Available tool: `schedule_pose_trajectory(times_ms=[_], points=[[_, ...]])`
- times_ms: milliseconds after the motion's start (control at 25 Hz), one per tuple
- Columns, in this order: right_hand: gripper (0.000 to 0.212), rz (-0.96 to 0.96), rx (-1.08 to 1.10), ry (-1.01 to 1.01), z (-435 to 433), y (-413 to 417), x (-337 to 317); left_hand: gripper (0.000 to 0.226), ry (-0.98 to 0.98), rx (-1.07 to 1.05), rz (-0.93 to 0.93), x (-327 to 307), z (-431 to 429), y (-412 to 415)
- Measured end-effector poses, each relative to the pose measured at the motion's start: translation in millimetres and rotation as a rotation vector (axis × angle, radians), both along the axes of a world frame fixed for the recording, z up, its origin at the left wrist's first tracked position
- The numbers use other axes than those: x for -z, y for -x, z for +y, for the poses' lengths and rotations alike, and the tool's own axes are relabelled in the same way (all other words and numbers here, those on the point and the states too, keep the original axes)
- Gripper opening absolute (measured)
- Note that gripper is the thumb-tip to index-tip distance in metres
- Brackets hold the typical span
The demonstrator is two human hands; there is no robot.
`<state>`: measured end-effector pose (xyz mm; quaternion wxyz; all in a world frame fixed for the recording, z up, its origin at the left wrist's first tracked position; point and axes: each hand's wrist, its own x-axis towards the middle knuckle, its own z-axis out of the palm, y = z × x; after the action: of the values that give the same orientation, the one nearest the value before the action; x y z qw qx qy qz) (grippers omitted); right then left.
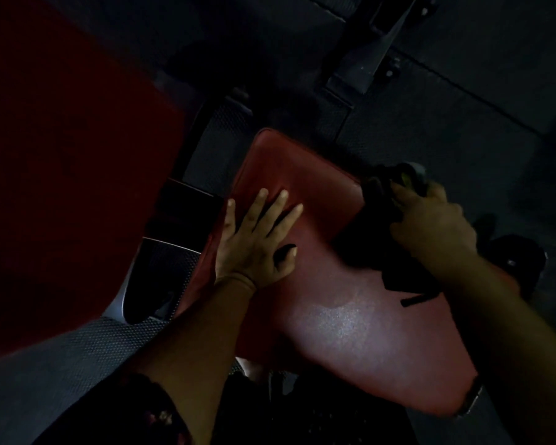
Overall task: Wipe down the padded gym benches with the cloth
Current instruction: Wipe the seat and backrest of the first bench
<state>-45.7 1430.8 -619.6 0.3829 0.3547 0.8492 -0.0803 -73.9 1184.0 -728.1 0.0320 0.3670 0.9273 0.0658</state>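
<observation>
A red padded bench seat (344,319) fills the middle of the dim head view, with a wet-looking sheen near its centre. My left hand (257,242) lies flat on the pad's left side, fingers spread and straight. My right hand (430,223) grips a dark cloth (373,239) at the pad's right edge; the cloth bunches under the fingers and hangs down over the pad. Something pale and small shows just beyond the right hand's fingers, too dark to identify.
A larger dark red pad (61,175) stands at the left. Black metal frame parts (366,65) cross the textured rubber floor (446,130) at the top. A dark shoe (520,255) sits by the right edge of the bench.
</observation>
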Motion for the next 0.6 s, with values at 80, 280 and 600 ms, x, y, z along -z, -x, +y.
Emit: schedule_pose_trajectory(times_ms=[80,280,600], points=[[0.05,0.05,0.054,-0.041,-16,15,8,0.07,-0.007,0.005,-0.004,0,0,0],[0.064,0.219,-0.21,0.051,-34,33,13,0.069,-0.043,0.01,0.023,1,-1,1],[0.05,-0.047,0.167,-0.054,38,-26,11,0.067,-0.06,0.01,0.04,2,-3,2]])
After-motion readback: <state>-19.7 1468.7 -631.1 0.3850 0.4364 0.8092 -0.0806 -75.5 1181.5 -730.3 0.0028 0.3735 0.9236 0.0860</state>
